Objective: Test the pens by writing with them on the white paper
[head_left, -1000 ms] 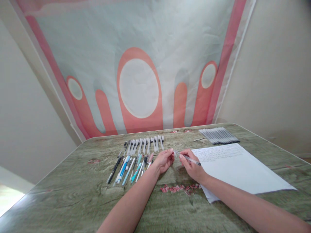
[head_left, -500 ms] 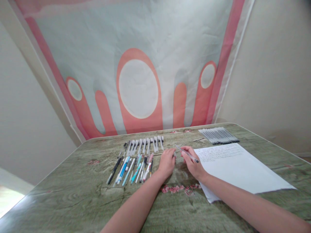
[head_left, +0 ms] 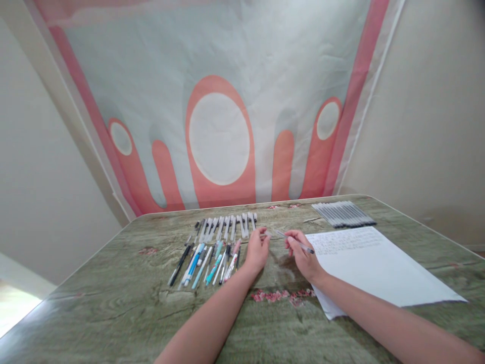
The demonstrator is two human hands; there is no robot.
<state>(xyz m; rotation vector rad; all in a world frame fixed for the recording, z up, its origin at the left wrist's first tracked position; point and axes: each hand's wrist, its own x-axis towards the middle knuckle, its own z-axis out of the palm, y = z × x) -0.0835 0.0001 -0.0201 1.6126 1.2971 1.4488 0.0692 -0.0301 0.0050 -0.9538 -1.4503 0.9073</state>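
My right hand is closed around a clear-barrelled pen with a dark end. The pen slants, and its thin end points left toward my other hand. Between the fingertips of my left hand is a small clear piece, which looks like a pen cap. A small gap separates it from the pen's end. Left of my left hand lies a group of mixed pens, blue, teal, pink, white and black. Behind that group, a row of whitish pens with dark parts is laid side by side.
A large white sheet of paper with handwriting along its top lies under and beside my right forearm. Several clear pens with dark ends lie in a neat row beyond it. The wood-patterned table reaches back to a printed hanging.
My left hand has turned slightly, with the clear piece now showing at its fingertips. The right hand still holds the pen, a little further right in view. The whole view has shifted slightly.
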